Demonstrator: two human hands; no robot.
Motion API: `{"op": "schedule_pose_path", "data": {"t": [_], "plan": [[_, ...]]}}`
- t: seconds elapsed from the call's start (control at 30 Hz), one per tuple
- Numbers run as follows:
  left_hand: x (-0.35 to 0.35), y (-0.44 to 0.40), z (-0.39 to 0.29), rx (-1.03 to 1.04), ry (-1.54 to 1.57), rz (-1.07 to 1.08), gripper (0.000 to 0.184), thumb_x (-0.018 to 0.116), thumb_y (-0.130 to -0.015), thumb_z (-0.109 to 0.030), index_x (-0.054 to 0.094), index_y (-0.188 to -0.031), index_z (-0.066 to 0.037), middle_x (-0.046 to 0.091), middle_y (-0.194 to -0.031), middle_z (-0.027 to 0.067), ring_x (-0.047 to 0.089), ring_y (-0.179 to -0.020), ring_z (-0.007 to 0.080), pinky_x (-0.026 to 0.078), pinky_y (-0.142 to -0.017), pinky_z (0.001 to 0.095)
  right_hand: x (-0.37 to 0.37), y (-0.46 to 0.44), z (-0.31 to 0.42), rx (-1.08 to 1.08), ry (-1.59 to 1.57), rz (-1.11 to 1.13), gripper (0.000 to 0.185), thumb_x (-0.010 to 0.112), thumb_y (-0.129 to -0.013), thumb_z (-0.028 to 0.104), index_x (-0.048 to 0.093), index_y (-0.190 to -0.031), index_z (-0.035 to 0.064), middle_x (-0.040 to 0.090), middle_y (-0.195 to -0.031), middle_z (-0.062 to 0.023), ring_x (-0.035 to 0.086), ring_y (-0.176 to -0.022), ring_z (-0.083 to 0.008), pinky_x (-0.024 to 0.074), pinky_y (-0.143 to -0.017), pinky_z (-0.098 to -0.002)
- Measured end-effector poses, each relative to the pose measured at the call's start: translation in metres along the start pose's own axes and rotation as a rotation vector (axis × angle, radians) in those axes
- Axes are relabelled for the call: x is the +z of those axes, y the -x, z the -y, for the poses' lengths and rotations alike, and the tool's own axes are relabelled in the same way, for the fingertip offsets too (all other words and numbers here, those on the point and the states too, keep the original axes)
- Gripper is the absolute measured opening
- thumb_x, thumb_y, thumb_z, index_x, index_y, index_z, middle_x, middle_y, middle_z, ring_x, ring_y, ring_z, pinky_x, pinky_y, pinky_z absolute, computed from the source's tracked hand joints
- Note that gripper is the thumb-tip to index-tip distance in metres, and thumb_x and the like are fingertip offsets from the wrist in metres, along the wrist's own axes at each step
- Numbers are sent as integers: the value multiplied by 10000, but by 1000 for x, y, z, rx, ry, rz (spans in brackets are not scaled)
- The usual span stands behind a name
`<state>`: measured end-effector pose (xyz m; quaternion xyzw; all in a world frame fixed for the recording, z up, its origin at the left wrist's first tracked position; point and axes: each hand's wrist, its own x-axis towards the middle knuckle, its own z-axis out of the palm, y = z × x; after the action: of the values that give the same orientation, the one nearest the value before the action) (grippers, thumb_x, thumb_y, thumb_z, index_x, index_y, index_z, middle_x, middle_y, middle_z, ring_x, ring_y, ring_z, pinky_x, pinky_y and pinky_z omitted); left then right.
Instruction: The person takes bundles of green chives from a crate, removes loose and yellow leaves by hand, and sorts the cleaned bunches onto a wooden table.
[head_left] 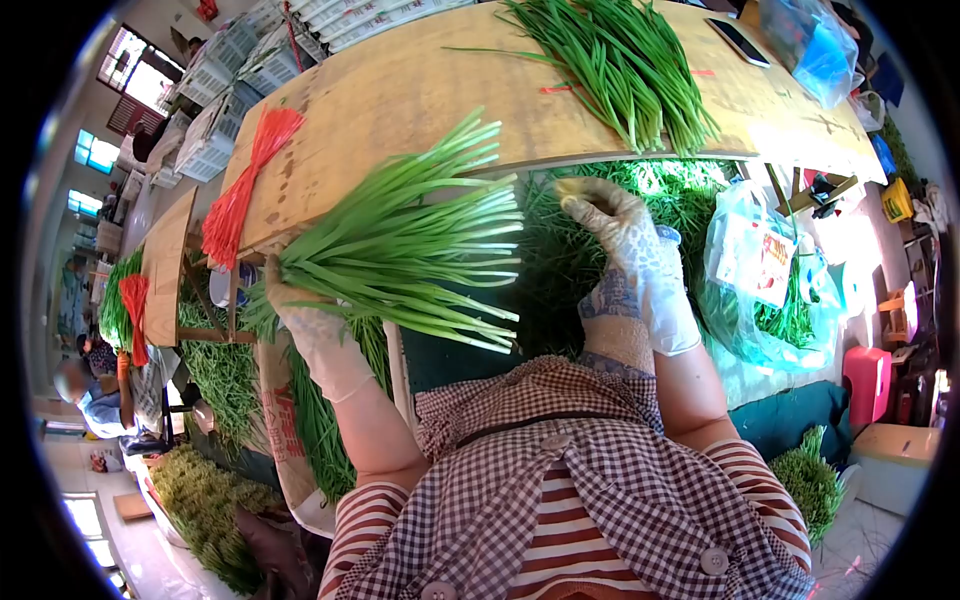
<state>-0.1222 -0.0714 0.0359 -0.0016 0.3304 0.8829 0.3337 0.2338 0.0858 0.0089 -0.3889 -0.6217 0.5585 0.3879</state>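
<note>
In the head view, the left hand point(305, 318) grips a loose bunch of garlic chives point(400, 245) by its leafy end, at the near left edge of the bench point(390, 100). The right hand point(625, 230) stands apart to the right, fingers curled with the tips close together; I cannot tell whether they pinch anything. The step in hand looks like tidying the bunch; the next move probably calls for the right fingers at the stem ends, with a steady left grip. The leaves are bright green, fanning into pale, uneven ends toward the right.
</note>
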Motion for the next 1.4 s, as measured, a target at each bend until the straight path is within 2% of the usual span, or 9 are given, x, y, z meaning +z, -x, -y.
{"op": "schedule_pose_path", "data": {"t": [0.07,0.2,0.53,0.77,1.0,1.13,1.27,1.37,1.4], "plan": [[10,8,11,3,15,26,320,398,-959,-276,583,-1039,-27,630,-1069,166,587,-1049,355,462,-941,571,19,6,13,183,-396,155,330,743,-842,225,673,-1084,12,680,-1067,-92,603,-981,-149,460,-917,-278],[3,-4,22,10,-55,26,355,349,-980,-275,567,-1107,-26,619,-1116,181,565,-1105,356,463,-957,560,44,10,18,176,-157,146,255,794,-781,196,706,-921,2,698,-826,-45,604,-753,-99,490,-745,-257],[-12,-13,29,13,-3,44,341,320,-979,-260,563,-1061,-35,636,-1030,127,594,-1045,311,496,-925,528,57,10,28,-20,-405,163,374,788,-789,170,674,-1104,4,717,-978,-72,635,-845,-100,504,-801,-271],[18,10,34,30,38,-62,208,412,-946,-210,555,-927,-60,631,-875,92,628,-885,283,523,-874,512,51,1,27,1,-181,80,369,794,-786,169,678,-1095,3,722,-951,-53,639,-836,-104,497,-820,-264],[37,26,38,70,115,52,211,436,-937,-215,540,-824,-69,598,-814,80,585,-790,239,514,-872,480,55,-1,27,-1,-336,115,178,751,-818,97,715,-965,3,716,-903,-60,638,-805,-111,514,-775,-254],[39,27,34,77,156,81,214,453,-928,-222,516,-787,-74,567,-753,67,559,-762,227,506,-851,484,50,2,11,-111,96,147,179,730,-842,109,703,-987,6,721,-958,-61,627,-831,-81,515,-785,-257],[50,37,35,132,71,57,239,474,-926,-259,506,-762,-88,537,-704,46,553,-768,223,504,-823,496,56,2,-3,-232,52,122,228,741,-818,211,694,-973,51,700,-836,-121,683,-791,-211,531,-725,-305],[23,14,29,116,174,319,259,447,-940,-244,565,-816,-50,615,-775,115,592,-809,297,502,-831,499,48,-4,-11,-700,686,-44,195,744,-805,148,685,-959,44,701,-858,-121,686,-817,-198,539,-747,-310],[20,16,27,97,179,343,268,446,-940,-246,564,-804,-48,612,-769,115,592,-810,298,501,-832,500,45,-6,-15,-632,603,-72,178,728,-819,149,680,-953,42,700,-854,-120,685,-812,-195,543,-748,-308]]}}
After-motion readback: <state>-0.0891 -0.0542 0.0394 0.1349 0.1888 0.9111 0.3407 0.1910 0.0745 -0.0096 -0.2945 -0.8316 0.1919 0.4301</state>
